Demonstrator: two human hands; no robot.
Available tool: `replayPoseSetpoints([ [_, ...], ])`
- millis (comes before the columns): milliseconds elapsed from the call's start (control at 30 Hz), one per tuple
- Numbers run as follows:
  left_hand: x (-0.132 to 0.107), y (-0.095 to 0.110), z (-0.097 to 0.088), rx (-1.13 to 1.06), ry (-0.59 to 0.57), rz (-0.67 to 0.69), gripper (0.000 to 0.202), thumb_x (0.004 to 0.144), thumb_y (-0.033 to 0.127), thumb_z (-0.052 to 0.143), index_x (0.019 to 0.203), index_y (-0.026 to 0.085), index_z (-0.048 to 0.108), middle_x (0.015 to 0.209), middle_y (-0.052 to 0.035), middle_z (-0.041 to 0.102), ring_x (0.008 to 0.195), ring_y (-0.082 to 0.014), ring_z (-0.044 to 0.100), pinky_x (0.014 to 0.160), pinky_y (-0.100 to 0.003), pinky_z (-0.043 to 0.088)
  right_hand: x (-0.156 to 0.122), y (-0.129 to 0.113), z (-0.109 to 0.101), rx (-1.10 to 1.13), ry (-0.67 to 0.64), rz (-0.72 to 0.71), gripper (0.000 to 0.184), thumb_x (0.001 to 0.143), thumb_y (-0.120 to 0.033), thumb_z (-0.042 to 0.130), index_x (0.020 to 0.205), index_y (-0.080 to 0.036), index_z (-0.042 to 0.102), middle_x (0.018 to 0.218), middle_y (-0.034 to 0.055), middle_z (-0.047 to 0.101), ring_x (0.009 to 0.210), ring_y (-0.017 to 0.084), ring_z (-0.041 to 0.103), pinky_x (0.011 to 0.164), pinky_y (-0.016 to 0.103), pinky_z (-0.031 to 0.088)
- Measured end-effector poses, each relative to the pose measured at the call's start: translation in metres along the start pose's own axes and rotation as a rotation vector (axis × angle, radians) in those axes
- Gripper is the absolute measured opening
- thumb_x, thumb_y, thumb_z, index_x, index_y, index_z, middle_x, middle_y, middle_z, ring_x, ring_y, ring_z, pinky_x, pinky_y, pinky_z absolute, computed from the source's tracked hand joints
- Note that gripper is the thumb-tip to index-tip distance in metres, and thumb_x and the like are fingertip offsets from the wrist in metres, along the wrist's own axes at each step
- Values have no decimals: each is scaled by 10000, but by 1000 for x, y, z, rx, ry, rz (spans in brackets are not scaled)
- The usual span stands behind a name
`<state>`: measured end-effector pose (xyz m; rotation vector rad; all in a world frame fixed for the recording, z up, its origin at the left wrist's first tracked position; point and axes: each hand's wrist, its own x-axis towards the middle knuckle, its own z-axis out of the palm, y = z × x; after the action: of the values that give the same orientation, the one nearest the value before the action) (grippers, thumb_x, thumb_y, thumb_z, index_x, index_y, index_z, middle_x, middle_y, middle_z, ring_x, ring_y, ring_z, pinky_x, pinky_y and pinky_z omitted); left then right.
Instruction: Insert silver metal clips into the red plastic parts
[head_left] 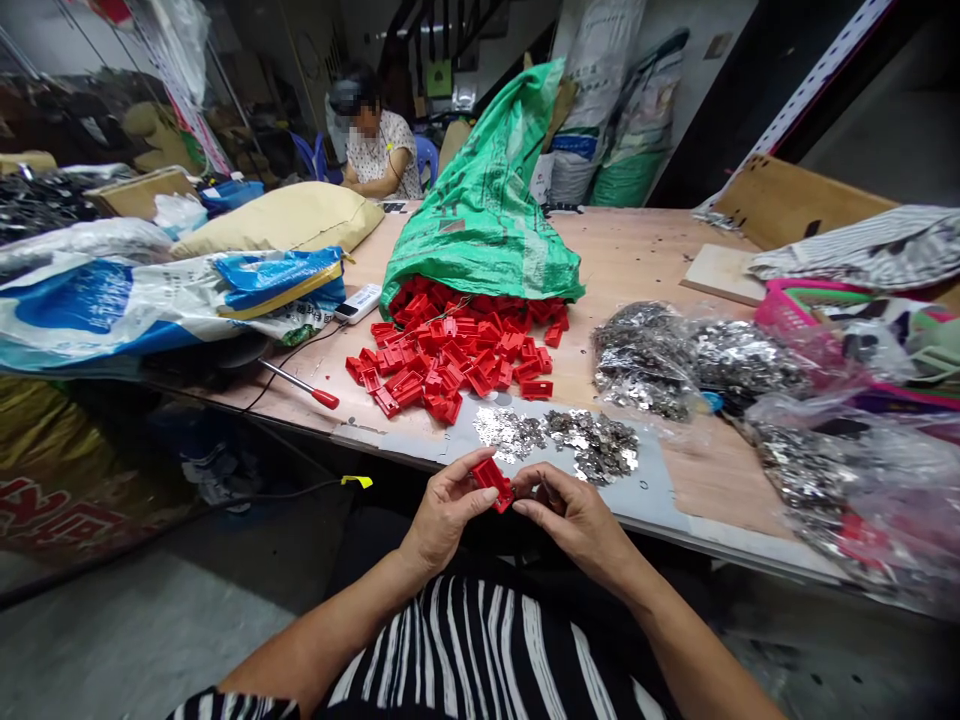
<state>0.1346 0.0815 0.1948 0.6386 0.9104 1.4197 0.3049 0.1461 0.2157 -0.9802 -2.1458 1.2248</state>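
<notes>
Between the thumb and fingers of my left hand [448,505] is a small red plastic housing [491,482], tilted, its hollow side showing. My right hand [566,510] is closed in a pinch at the housing's right end; whatever sits between those fingertips is too small to make out. Just beyond my hands, two heaps of small flat metal pieces lie on a grey sheet: a brighter heap [506,430] on the left and a darker heap [600,445] on the right. Behind them, many more red housings [450,355] spill from the mouth of a green woven sack [487,220].
Clear bags of metal pieces [645,355] and a pink basket [787,305] crowd the right. A red-handled lever [322,398] juts out at the table's left front edge, near blue-and-white sacks [112,300]. Across the table sits another person [382,150].
</notes>
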Motion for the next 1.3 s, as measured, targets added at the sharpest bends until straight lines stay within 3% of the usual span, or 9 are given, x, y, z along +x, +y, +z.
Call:
replayPoseSetpoints([
  [167,0,-7,-2,48,-31,21,485,695,244,763,1167,231,648,950,-28,705,873,-155,630,834,-272,475,-1,4,3,56,0,53,137,861,-340,573,823,-218,522,687,-31,516,599,117,442,552,231,387],
  [433,-3,-13,-12,104,-114,38,433,688,213,775,1096,220,631,1020,-53,688,923,-179,646,852,-299,502,-1,14,7,241,-98,135,241,831,-392,620,803,-213,461,732,-43,458,638,109,442,565,210,396],
  [533,2,-8,-18,236,-86,140,372,719,215,748,1062,216,606,1003,-49,683,898,-173,649,838,-298,504,1,14,7,116,-57,110,185,855,-361,592,936,-218,507,827,-12,539,707,133,515,648,246,455],
  [667,19,0,-30,618,3,335,316,744,206,707,1050,214,627,968,-47,688,864,-178,646,846,-309,494,7,17,9,-147,23,-15,228,933,-279,443,1117,-247,574,988,55,593,910,187,576,831,330,483],
  [833,38,4,-39,860,-25,438,407,707,191,724,1106,240,655,1080,-63,697,1006,-226,638,930,-352,468,14,24,12,-346,75,-63,288,916,-225,457,1153,-255,617,884,59,627,813,200,618,747,328,510],
  [1033,42,6,-40,941,-93,420,380,727,189,709,1100,240,662,1020,-49,715,933,-202,658,883,-312,482,20,22,12,-373,51,-36,173,887,-220,521,1002,-241,649,929,39,701,842,206,659,753,328,504],
  [1300,44,9,-41,959,-94,401,370,723,186,722,1087,235,675,1007,-47,721,929,-201,664,866,-293,487,25,23,16,-341,15,-66,167,888,-199,520,969,-235,662,926,43,676,860,188,641,797,325,507],
])
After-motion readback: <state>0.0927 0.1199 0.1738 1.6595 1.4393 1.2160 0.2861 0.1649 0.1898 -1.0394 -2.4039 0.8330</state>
